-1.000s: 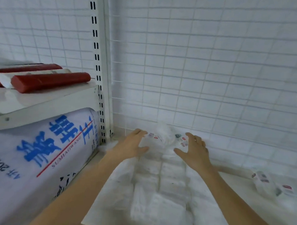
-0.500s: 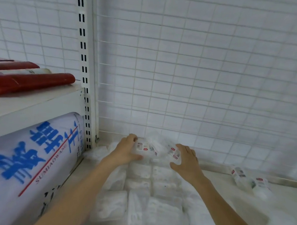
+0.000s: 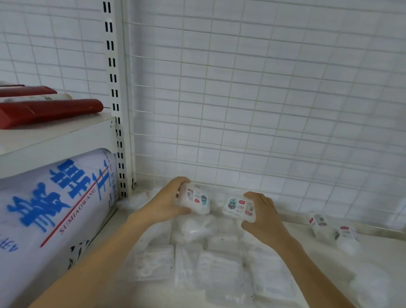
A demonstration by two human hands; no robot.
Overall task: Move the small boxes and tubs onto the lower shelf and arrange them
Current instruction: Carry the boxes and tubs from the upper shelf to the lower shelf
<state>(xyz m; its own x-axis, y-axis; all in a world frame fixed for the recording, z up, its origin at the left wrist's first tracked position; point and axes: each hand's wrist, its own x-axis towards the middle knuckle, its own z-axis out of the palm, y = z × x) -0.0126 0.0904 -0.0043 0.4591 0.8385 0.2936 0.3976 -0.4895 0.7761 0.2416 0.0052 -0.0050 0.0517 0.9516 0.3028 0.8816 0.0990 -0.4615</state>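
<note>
My left hand (image 3: 166, 202) grips a small clear tub with a printed label (image 3: 196, 200), lifted just above a white plastic pack of more tubs (image 3: 204, 261). My right hand (image 3: 263, 213) grips a second labelled tub (image 3: 239, 207) beside it. Both tubs sit close together near the back of the white lower shelf (image 3: 384, 245), in front of the wire grid. Two more labelled tubs (image 3: 332, 228) lie on their sides at the right of the shelf.
A slotted white upright (image 3: 117, 92) stands at the left of the bay. Beyond it a large white pack with blue lettering (image 3: 50, 207) lies under a shelf board carrying red tubes (image 3: 43, 112). A wire grid back panel (image 3: 269, 110) closes the rear.
Both hands have closed on a tub each and lifted them from the far end of the pack. The tubs now stand apart with labels facing me.
</note>
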